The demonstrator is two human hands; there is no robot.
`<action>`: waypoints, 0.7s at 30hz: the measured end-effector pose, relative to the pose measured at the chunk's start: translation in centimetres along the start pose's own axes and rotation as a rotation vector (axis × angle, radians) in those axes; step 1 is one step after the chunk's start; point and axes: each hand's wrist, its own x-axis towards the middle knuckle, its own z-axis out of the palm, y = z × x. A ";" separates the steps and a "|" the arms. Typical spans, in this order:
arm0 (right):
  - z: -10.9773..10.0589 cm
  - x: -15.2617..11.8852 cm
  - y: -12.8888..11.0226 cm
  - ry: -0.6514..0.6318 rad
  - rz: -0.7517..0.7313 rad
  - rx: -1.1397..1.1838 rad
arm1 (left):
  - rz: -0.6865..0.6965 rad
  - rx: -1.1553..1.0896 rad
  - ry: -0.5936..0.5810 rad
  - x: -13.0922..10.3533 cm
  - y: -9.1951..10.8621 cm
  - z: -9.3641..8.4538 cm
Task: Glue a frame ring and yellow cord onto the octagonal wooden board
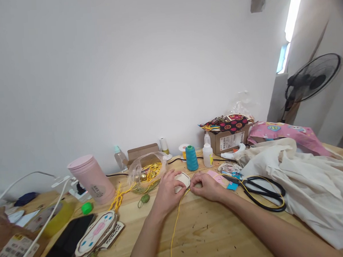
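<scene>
A small pale piece with a dark rim (183, 180) is held near the middle of the table, its far part showing between my hands. My left hand (170, 190) grips its left side, thumb and fingers closed on it. At its right edge is my right hand (204, 185), fingers pinched together; what they hold is too small to make out. A yellow cord (175, 230) runs from beside the piece down toward the table's front edge.
Black-handled scissors (265, 192) lie right of my hands, beside white cloth (295, 179). Behind stand a teal thread spool (192, 159), a white bottle (208, 156) and a filled cardboard box (231, 140). Leftward are a pink tumbler (94, 182), a phone (67, 245) and stacked decorated plaques (95, 232).
</scene>
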 end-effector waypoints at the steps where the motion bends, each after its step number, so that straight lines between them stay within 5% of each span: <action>1: 0.0 0.0 0.1 -0.005 -0.002 0.010 | 0.024 0.011 -0.020 0.0 0.1 -0.1; 10: 0.0 0.2 0.5 -0.037 -0.012 0.049 | 0.151 0.147 -0.114 0.2 1.1 -0.3; 21: 0.2 0.1 0.2 -0.019 -0.009 0.012 | 0.170 0.178 -0.077 -0.1 1.5 -0.1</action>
